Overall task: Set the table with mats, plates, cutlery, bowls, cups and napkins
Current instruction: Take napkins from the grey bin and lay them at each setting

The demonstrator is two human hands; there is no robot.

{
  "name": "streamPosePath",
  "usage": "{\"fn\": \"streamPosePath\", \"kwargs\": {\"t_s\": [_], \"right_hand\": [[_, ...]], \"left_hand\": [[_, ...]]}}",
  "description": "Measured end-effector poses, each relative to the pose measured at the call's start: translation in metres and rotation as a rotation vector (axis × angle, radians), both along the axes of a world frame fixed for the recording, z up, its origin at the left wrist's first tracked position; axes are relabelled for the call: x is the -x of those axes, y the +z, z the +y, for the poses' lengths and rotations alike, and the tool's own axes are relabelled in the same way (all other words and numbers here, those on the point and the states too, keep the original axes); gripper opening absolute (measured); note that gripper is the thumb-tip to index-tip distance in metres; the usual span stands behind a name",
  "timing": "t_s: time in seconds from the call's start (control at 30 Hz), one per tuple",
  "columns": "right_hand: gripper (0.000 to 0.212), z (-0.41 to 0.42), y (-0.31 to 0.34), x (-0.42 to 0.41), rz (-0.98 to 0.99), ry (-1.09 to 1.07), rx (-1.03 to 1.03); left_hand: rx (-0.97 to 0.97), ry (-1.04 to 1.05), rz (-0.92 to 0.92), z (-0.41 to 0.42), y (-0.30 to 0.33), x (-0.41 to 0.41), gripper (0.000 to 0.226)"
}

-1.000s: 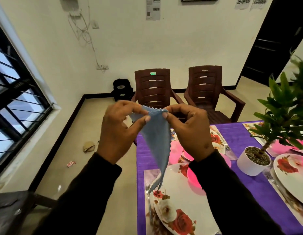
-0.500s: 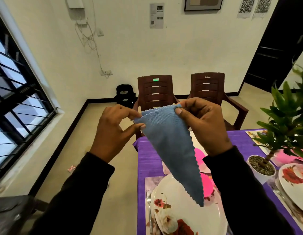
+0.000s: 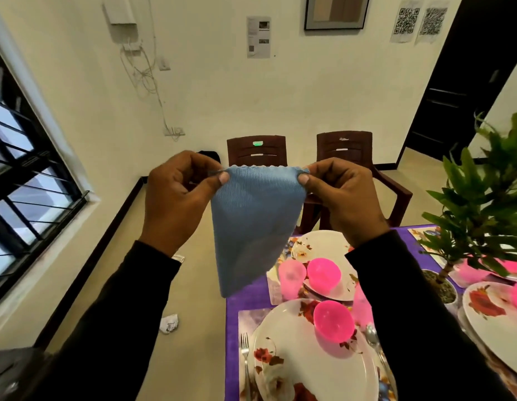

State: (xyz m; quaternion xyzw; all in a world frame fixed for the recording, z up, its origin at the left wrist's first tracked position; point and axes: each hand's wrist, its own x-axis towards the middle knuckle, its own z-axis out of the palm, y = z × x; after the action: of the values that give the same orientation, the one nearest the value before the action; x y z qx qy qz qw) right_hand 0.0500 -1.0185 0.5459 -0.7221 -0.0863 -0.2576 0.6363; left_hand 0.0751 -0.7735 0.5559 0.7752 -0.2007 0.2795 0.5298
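A light blue cloth napkin (image 3: pixel 251 227) with a zigzag edge hangs in the air in front of me. My left hand (image 3: pixel 179 198) pinches its top left corner and my right hand (image 3: pixel 341 198) pinches its top right corner. Below it lies the purple table (image 3: pixel 245 302). The nearest floral plate (image 3: pixel 303 366) carries a pink bowl (image 3: pixel 334 321), with a fork (image 3: pixel 245 360) to its left and a spoon (image 3: pixel 372 337) to its right. Farther back a second floral plate (image 3: pixel 318 244) holds another pink bowl (image 3: pixel 323 273) beside a pink cup (image 3: pixel 292 277).
A potted green plant (image 3: pixel 488 204) stands on the table at the right, next to a third floral plate (image 3: pixel 488 308). Two brown plastic chairs (image 3: pixel 347 149) stand behind the table. A window with bars (image 3: pixel 22 180) is at the left, and crumpled paper (image 3: pixel 169 324) lies on the floor.
Both hands have moved apart and spread the napkin's top edge wider, so it hangs flatter. The view has tilted and shows more of the table settings.
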Motion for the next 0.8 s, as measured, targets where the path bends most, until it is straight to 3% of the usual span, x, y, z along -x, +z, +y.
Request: {"fn": "streamPosePath", "kwargs": {"t_s": [0.17,0.27,0.47,0.8], "right_hand": [[0.026,-0.008,0.01,-0.001,-0.019,0.084,0.06],[0.017,-0.011,0.017,-0.003,-0.031,0.076,0.147],[0.009,-0.016,0.024,-0.002,-0.021,0.042,0.104],[0.011,-0.02,0.013,0.011,0.04,-0.045,0.153]], "left_hand": [[0.158,-0.027,0.033,-0.006,0.013,-0.008,0.026],[0.206,-0.062,0.088,-0.006,0.016,-0.013,0.016],[0.252,-0.11,0.103,-0.008,0.016,-0.012,0.007],[0.086,-0.089,0.129,-0.013,0.003,-0.008,0.012]]}}
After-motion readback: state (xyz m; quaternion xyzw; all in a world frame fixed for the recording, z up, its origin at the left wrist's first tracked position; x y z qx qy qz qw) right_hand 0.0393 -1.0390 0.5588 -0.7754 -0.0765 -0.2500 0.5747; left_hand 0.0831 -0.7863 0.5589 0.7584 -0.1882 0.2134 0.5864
